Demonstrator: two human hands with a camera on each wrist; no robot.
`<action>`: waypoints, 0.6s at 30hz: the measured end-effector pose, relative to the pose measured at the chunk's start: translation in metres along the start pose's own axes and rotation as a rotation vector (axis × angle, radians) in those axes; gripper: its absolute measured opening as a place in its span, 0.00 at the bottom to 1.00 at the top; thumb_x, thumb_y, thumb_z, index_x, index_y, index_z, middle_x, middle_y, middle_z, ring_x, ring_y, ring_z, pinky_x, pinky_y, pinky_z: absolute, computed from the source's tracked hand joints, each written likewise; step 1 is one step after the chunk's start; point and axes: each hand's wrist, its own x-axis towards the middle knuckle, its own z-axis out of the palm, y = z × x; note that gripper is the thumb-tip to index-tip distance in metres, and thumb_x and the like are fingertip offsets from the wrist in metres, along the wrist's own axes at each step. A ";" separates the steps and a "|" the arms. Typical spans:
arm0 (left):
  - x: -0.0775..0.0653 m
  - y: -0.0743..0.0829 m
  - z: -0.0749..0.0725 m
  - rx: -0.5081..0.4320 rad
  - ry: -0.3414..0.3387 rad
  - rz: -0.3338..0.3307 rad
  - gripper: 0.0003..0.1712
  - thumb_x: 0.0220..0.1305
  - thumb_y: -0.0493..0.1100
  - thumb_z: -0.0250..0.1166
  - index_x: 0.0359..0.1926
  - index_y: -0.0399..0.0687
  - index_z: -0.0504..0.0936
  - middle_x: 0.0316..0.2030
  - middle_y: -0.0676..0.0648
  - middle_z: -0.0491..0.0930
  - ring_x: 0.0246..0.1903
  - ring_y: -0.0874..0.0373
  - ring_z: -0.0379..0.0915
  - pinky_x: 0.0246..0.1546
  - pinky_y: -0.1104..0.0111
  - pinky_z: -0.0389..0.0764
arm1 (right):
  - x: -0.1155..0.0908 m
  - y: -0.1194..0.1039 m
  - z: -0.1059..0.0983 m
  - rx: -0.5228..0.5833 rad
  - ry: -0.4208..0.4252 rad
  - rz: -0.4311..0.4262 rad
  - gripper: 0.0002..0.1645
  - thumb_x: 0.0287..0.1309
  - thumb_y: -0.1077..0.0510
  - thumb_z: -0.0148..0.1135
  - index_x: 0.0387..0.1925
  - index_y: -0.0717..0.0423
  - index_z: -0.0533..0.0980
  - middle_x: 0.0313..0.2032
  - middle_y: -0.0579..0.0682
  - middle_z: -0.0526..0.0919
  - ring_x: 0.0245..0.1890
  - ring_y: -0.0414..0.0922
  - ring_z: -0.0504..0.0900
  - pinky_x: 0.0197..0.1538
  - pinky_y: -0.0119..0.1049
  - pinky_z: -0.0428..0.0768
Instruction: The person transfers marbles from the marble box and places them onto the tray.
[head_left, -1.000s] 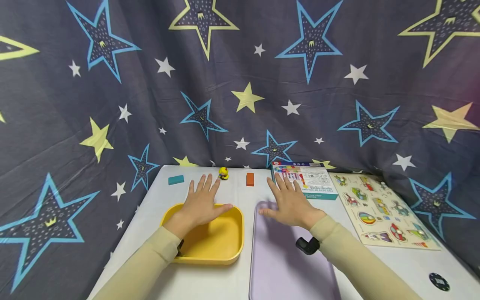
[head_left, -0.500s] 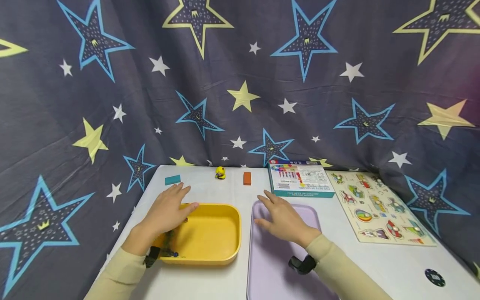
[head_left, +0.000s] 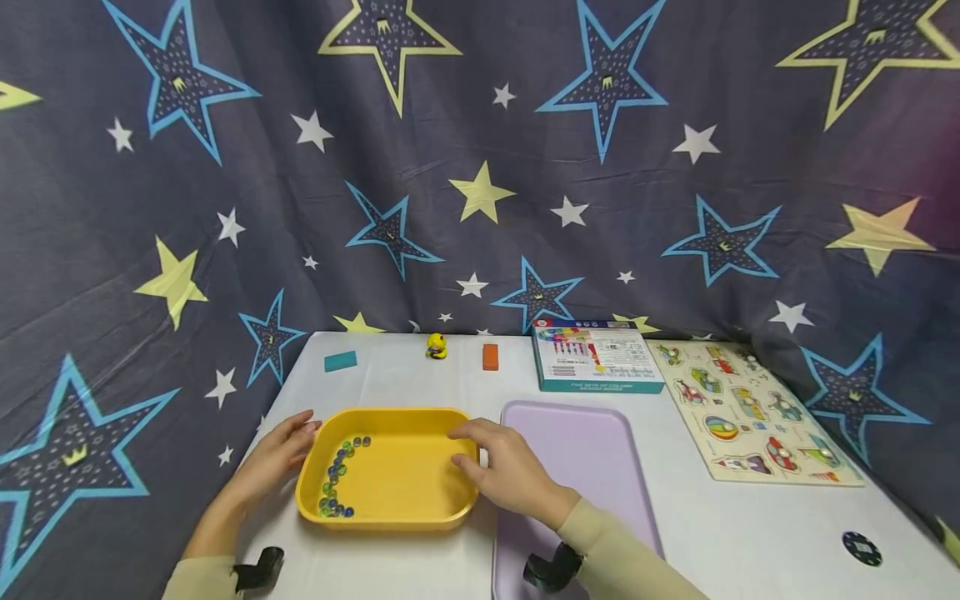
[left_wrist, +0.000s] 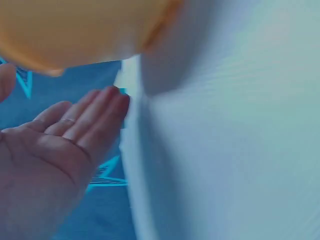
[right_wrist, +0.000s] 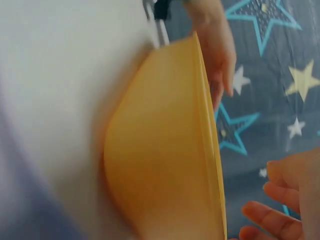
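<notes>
A yellow plastic tub (head_left: pixel 405 471) stands on the white-covered table, with several blue and green glass marbles (head_left: pixel 335 475) strung along its left side. Beside its left wall is my left hand (head_left: pixel 270 458), fingertips right at the rim. In the left wrist view, that hand's palm (left_wrist: pixel 55 155) shows with the fingers fairly straight. My right hand (head_left: pixel 517 475) reaches over the right rim, its fingers loosely bent and spread. The right wrist view shows these fingers (right_wrist: pixel 272 217) near the tub's rim, with nothing between them.
A lilac tray (head_left: pixel 600 467) lies right of the tub. Behind are a teal block (head_left: pixel 341 361), a yellow toy figure (head_left: pixel 437 346), an orange block (head_left: pixel 491 357) and a boxed set (head_left: pixel 596 358). Farther right lie a picture puzzle board (head_left: pixel 750 417) and a black disc (head_left: pixel 862 548).
Both hands came down from above the tub and tray to the tub's two sides. The left hand moved left and down, the right moved left. The marbles have come into view.
</notes>
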 end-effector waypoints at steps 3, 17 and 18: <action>0.008 -0.013 0.005 -0.107 -0.015 -0.023 0.39 0.64 0.60 0.46 0.68 0.43 0.49 0.65 0.39 0.55 0.62 0.44 0.55 0.57 0.51 0.61 | 0.007 -0.013 0.009 0.045 -0.058 -0.002 0.17 0.54 0.51 0.60 0.47 0.47 0.76 0.45 0.40 0.79 0.43 0.38 0.76 0.44 0.34 0.75; 0.019 -0.012 0.037 -0.276 0.021 -0.105 0.26 0.67 0.53 0.45 0.64 0.52 0.61 0.57 0.46 0.65 0.51 0.51 0.62 0.56 0.62 0.63 | 0.042 -0.030 0.047 0.126 -0.227 0.115 0.16 0.55 0.47 0.58 0.45 0.45 0.78 0.40 0.38 0.81 0.33 0.29 0.74 0.38 0.24 0.73; 0.019 -0.012 0.038 -0.280 0.029 -0.105 0.26 0.67 0.53 0.44 0.64 0.52 0.61 0.57 0.46 0.65 0.50 0.51 0.63 0.55 0.63 0.63 | 0.043 -0.030 0.049 0.145 -0.235 0.128 0.16 0.55 0.47 0.58 0.45 0.45 0.78 0.40 0.38 0.81 0.33 0.29 0.74 0.38 0.24 0.73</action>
